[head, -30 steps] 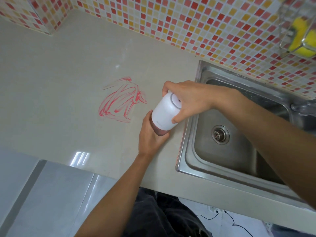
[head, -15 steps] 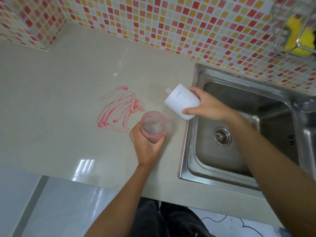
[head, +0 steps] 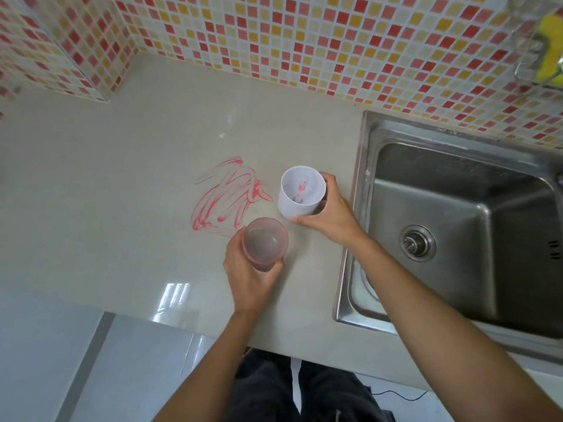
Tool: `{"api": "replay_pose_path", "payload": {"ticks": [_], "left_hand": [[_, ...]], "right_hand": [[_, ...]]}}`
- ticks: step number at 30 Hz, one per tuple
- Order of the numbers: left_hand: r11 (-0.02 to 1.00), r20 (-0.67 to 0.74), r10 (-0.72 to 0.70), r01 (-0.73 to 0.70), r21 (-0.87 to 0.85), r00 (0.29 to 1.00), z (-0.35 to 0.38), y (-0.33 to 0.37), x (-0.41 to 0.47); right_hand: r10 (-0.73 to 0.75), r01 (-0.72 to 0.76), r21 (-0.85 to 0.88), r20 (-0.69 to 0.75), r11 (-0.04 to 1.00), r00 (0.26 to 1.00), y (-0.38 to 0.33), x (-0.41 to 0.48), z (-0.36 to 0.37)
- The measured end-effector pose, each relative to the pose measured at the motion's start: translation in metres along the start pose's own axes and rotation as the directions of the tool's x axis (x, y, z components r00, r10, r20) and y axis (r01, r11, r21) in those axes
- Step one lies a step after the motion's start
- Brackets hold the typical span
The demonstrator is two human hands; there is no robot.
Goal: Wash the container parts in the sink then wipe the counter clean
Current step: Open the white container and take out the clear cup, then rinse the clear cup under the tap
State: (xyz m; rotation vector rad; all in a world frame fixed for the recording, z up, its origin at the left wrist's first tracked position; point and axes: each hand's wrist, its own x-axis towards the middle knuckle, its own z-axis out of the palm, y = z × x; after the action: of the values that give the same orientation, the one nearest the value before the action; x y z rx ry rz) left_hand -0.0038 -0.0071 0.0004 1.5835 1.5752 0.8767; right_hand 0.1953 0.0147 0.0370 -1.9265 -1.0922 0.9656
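My left hand (head: 249,275) grips a translucent pink cup (head: 264,243) upright, its open mouth facing up, near the counter's front. My right hand (head: 327,213) holds the white container part (head: 301,191) upright with its opening up on the counter beside the sink; red and dark smears show inside it. A red smear (head: 227,199) marks the beige counter (head: 137,193) just left of both parts. The steel sink (head: 457,226) lies to the right, with its drain (head: 417,242) in the basin floor.
A mosaic tile wall (head: 304,41) runs behind the counter. A yellow sponge (head: 548,59) sits in a wire rack at the top right. The counter's front edge is just below my left hand. Dark trousers show below.
The white part came off the pink cup, was turned over, and now stands mouth-up on the counter in my right hand. My left hand keeps the pink cup.
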Motion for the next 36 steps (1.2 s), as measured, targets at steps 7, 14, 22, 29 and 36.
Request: {"api": "replay_pose_path", "payload": {"ticks": [7, 14, 22, 29, 36], "left_hand": [[0.998, 0.079, 0.035, -0.030, -0.063, 0.996, -0.009, 0.012, 0.000], [0.982, 0.285, 0.178, -0.152, -0.111, 0.942, 0.019, 0.038, -0.017], [0.787, 0.480, 0.532, -0.617, 0.026, 0.698, 0.094, 0.084, -0.064], [0.395, 0.594, 0.658, -0.884, 0.251, 0.463, 0.153, 0.107, -0.094], [0.220, 0.720, 0.438, -0.841, 0.494, 0.538, 0.200, 0.122, -0.101]], "right_hand": [[-0.115, 0.114, -0.105, -0.001, 0.988, 0.993, 0.002, -0.004, 0.000], [-0.057, -0.073, -0.289, -0.417, 0.955, 0.907, 0.069, -0.081, -0.032], [0.160, -0.400, -0.495, -0.457, 0.771, 0.875, 0.191, -0.199, -0.118], [0.323, -0.455, -0.644, -0.321, 0.615, 0.890, 0.225, -0.197, -0.173], [0.334, -0.411, -0.651, -0.247, 0.639, 0.910, 0.225, -0.194, -0.177]]}}
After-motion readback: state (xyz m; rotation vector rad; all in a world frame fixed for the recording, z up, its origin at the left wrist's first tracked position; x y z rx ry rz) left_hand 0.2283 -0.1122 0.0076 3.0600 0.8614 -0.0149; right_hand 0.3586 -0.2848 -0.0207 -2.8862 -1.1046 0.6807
